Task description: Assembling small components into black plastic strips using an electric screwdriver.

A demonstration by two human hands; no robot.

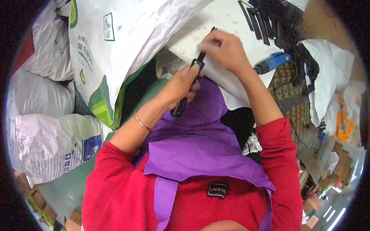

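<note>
My left hand (180, 86) is wrapped round a long black bar-shaped part (177, 111), its thumb lying on a wider frame-like section near the upper end. The part is tilted, its lower end over my purple apron (196, 154) and its upper end toward the white tabletop (189, 36). At that upper end a narrow black piece runs up to my right hand (225, 48). The right hand's fingers are curled closed on it, slightly blurred. Part of the black piece is hidden behind those fingers.
Several thin black strips (254, 25) lie on the far tabletop, beside black plastic. A blue and black power tool (273, 62) rests to the right. Large white sacks (127, 42) crowd the left. White bags (327, 73) and an orange bag (343, 123) are at right.
</note>
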